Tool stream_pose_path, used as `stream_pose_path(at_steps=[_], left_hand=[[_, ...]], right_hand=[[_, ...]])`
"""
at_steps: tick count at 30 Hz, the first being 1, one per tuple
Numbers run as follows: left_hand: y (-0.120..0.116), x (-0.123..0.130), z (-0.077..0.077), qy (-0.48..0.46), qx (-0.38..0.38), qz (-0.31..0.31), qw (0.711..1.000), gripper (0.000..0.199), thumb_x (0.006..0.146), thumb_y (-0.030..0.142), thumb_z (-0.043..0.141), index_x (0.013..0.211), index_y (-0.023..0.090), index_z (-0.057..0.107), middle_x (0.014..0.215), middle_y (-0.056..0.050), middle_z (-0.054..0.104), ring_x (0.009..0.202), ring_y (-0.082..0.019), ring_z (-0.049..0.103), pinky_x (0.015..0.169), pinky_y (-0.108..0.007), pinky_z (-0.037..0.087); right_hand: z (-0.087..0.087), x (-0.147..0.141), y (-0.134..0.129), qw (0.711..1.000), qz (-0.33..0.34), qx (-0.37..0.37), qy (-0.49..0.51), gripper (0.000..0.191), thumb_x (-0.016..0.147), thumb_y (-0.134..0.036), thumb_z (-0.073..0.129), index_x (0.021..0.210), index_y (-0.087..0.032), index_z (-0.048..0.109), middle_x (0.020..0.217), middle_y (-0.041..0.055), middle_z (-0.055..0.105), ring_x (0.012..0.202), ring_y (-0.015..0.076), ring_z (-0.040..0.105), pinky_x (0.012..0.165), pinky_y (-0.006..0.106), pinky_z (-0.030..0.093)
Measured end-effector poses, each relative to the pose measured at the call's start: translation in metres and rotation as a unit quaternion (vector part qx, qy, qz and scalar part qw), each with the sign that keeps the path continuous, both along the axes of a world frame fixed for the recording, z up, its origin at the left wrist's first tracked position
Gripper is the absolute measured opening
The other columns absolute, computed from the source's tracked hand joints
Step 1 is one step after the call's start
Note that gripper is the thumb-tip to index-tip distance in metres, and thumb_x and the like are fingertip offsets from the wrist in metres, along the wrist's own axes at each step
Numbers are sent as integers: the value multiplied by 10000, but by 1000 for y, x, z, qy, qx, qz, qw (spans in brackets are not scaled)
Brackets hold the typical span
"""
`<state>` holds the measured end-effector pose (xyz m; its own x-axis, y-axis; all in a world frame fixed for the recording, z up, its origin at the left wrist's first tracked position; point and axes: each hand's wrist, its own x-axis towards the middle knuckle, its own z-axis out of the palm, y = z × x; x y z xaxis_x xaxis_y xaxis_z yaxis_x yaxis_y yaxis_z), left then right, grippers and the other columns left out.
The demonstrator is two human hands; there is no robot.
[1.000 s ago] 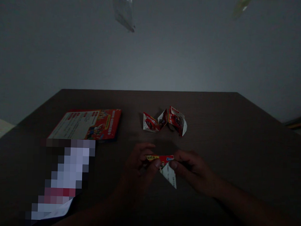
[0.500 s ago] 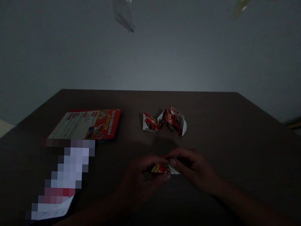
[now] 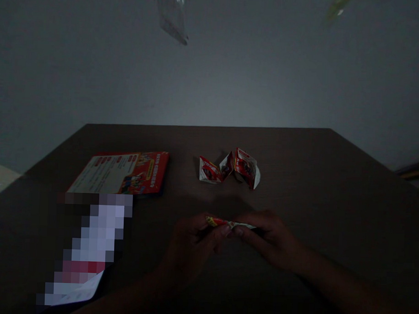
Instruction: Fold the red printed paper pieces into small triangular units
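Note:
Between my two hands is a small piece of folded paper (image 3: 239, 225), printed red, yellow and white, seen nearly edge-on. My left hand (image 3: 194, 243) pinches its left part, the thumb pressing near the middle of the lower edge. My right hand (image 3: 270, 239) grips the right part with thumb and fingers, the two thumbs close together. Beyond my hands, several folded paper pieces (image 3: 243, 167) with red and white print stand in a zigzag on the table. The fingers behind the paper are partly hidden.
A red and white printed booklet or stack of sheets (image 3: 126, 174) lies at the left on the dark brown table (image 3: 299, 153). Nearer me is a bright, pixelated phone-like device (image 3: 84, 290). A clear plastic bag (image 3: 172, 18) shows against the grey wall (image 3: 253, 71).
The paper has tilted from showing its printed face to nearly edge-on. My left thumb has moved up onto it, and my right fingers have shifted along its right side.

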<state>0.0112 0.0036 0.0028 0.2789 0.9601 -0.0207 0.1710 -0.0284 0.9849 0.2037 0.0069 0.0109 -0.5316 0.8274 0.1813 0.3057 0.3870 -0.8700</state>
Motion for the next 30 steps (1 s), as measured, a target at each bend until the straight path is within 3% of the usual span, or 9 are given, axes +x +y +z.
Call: stream_pose_path(at_steps=[6, 12, 17, 22, 30], left_hand=[[0, 0, 1, 7, 19, -2, 1000, 91, 795, 249, 610, 788, 169, 653, 571, 41, 580, 480, -80, 503, 443, -164, 388], [-3, 0, 1, 23, 56, -1, 998, 87, 792, 237, 620, 839, 172, 654, 656, 16, 643, 546, -97, 557, 493, -180, 427], [-4, -1, 2, 24, 87, 0, 996, 136, 743, 243, 675, 851, 171, 633, 684, 11, 652, 602, -115, 588, 541, -196, 459], [-3, 0, 5, 50, 83, 1, 995, 156, 758, 227, 647, 903, 175, 622, 772, -14, 685, 675, -141, 626, 572, -216, 480], [-4, 0, 6, 54, 97, 5, 994, 246, 746, 213, 655, 986, 184, 615, 815, -16, 706, 702, -151, 651, 574, -213, 499]], right_hand=[[0, 1, 0, 1000, 7, 8, 7, 157, 899, -202, 536, 925, -140, 678, 783, 35, 655, 711, 119, 597, 650, 213, 436], [3, 2, 1, 999, 37, -2, 27, 227, 930, -209, 482, 1061, -150, 658, 837, 45, 655, 752, 129, 609, 663, 233, 443], [1, 2, 1, 999, 32, 10, 21, 205, 910, -219, 518, 1045, -156, 659, 825, 44, 650, 743, 132, 606, 657, 238, 452], [0, 1, 0, 999, 11, 11, 32, 271, 867, -196, 575, 1135, -173, 608, 974, 73, 657, 872, 159, 623, 746, 260, 481], [0, 2, -2, 1000, -27, 14, 5, 250, 846, -222, 591, 1079, -138, 625, 770, 33, 671, 604, 112, 564, 533, 208, 426]])
